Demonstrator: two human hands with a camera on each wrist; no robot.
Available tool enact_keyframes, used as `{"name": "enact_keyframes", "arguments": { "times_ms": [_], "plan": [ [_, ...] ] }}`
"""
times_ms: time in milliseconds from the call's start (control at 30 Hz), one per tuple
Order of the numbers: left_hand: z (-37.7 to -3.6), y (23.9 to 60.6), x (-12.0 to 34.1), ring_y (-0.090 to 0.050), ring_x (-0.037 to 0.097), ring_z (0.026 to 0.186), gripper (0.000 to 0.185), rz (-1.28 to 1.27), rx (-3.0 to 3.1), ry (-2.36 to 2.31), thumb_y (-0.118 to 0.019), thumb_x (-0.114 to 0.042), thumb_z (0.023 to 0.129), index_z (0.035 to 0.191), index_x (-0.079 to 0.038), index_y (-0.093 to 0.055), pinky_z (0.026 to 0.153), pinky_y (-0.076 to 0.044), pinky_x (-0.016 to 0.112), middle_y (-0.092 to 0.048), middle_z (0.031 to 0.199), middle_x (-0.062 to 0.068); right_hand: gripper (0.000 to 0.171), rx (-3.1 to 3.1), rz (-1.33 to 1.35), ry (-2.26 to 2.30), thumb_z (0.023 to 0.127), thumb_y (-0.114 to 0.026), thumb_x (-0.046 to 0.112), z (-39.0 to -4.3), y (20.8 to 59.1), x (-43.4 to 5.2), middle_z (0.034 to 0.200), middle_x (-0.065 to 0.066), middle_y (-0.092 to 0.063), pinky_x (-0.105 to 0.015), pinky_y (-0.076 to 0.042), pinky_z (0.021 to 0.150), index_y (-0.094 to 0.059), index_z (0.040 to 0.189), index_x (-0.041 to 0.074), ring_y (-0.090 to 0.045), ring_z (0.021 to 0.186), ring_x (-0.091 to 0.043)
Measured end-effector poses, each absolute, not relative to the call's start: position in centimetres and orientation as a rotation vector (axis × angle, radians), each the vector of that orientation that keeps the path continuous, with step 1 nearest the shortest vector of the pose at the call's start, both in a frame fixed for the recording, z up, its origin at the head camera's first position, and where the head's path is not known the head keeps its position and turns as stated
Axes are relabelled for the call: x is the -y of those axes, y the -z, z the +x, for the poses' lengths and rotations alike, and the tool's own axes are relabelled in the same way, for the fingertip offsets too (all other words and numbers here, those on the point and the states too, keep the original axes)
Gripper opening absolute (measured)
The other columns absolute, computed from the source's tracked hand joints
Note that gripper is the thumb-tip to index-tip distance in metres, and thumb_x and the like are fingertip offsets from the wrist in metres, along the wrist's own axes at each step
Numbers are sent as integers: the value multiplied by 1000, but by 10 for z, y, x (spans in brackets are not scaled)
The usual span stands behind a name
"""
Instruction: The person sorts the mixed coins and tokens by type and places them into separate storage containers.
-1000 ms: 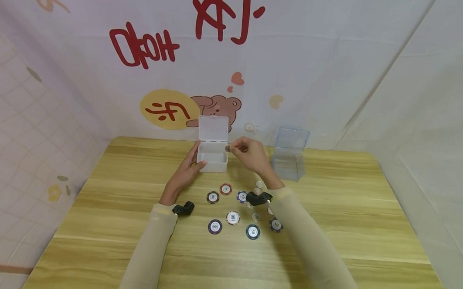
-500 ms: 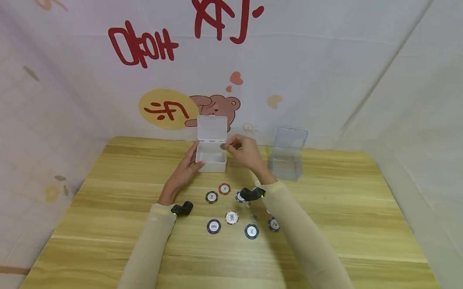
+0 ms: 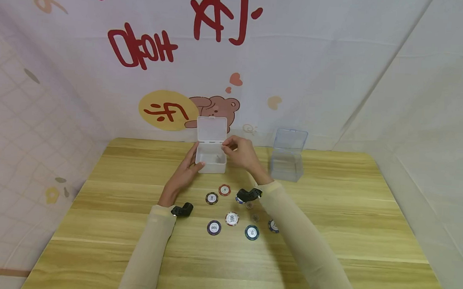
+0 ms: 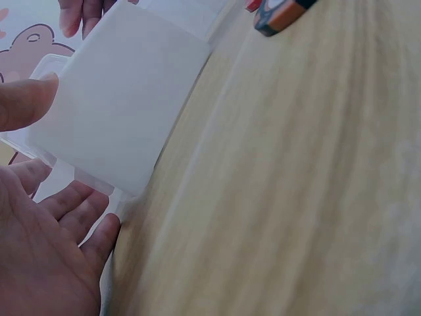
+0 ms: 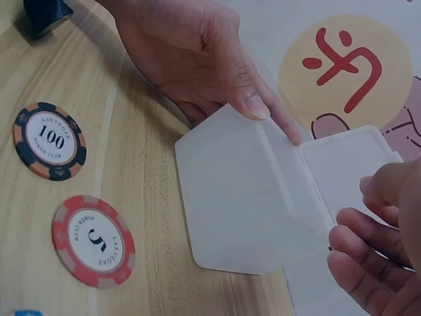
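Observation:
A white plastic box stands on the table with its hinged lid raised toward the wall. My left hand grips it at the left side, thumb over the near rim and fingers along the side wall. At the box's right rim is my right hand; in the right wrist view its thumb and fingers are loosely bent and apart, with nothing between them. A small dark speck, probably the coin, shows inside the box in the head view. The box walls hide its inside in both wrist views.
A clear bluish box with its lid up stands to the right. Poker chips lie in front, among them a red chip, a black chip and a green chip. Silvery coins lie partly under the right sleeve.
The coin pinched in my right fingers has left them, and a small speck now shows in the white box. The right hand moved slightly left over the rim. The left hand stayed.

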State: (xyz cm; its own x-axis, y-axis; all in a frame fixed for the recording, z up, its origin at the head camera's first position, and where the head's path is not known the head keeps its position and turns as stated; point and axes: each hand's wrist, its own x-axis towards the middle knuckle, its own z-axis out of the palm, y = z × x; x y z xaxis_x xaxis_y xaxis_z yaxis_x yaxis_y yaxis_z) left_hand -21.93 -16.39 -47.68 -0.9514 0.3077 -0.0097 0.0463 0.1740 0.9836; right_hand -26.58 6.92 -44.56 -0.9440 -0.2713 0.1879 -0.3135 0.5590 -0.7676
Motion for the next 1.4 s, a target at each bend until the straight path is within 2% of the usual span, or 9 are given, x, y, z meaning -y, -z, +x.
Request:
{"name": "enact_keyframes", "arguments": {
  "times_ms": [133,333,600,767,967,1167,1400],
  "plan": [
    [-219,477,164,-23,42,156,77,344,-2234,-1878,-53,-5,105,166,-10,-6,124,-23,57,-11,172,17,13,2734,530,-1367,99,-69,21,-263,444,-72,98,-7,-76,-38,-57,80,-72,105,11,-73,93,-23],
    [-220,478,165,-21,42,157,78,350,-2225,-1880,-54,-8,105,166,-10,-6,125,-21,57,-10,173,17,24,2757,577,-1333,98,-70,23,-262,442,-77,103,-8,-76,-38,-58,85,-73,113,5,-73,95,-23],
    [-219,477,164,-22,45,155,78,352,-2246,-1867,-55,-9,105,166,-10,-6,123,-22,59,-13,171,20,35,2768,646,-1333,97,-71,24,-256,438,-88,115,-12,-75,-42,-59,86,-69,123,1,-73,100,-26],
    [-218,475,164,-22,43,156,79,348,-2248,-1859,-56,-11,105,166,-11,-6,124,-22,57,-13,171,20,35,2761,681,-1301,97,-70,21,-253,438,-95,119,-14,-74,-41,-60,87,-68,125,0,-72,102,-27],
    [-219,475,165,-23,43,156,79,341,-2242,-1868,-55,-11,105,166,-11,-6,124,-22,57,-13,172,20,35,2777,703,-1264,97,-69,21,-245,435,-104,123,-16,-72,-41,-59,86,-67,127,3,-71,104,-29],
    [-220,476,165,-23,43,156,78,344,-2233,-1874,-55,-10,105,166,-11,-6,124,-21,58,-13,172,19,39,2795,705,-1235,97,-70,23,-238,437,-117,124,-17,-71,-41,-59,86,-66,131,4,-70,106,-30],
    [-220,479,165,-22,42,156,78,340,-2226,-1885,-55,-9,105,166,-11,-6,125,-21,57,-13,172,18,43,2818,723,-1265,97,-71,21,-229,444,-129,125,-20,-70,-45,-60,86,-63,133,-1,-71,104,-31]
  ]
}}
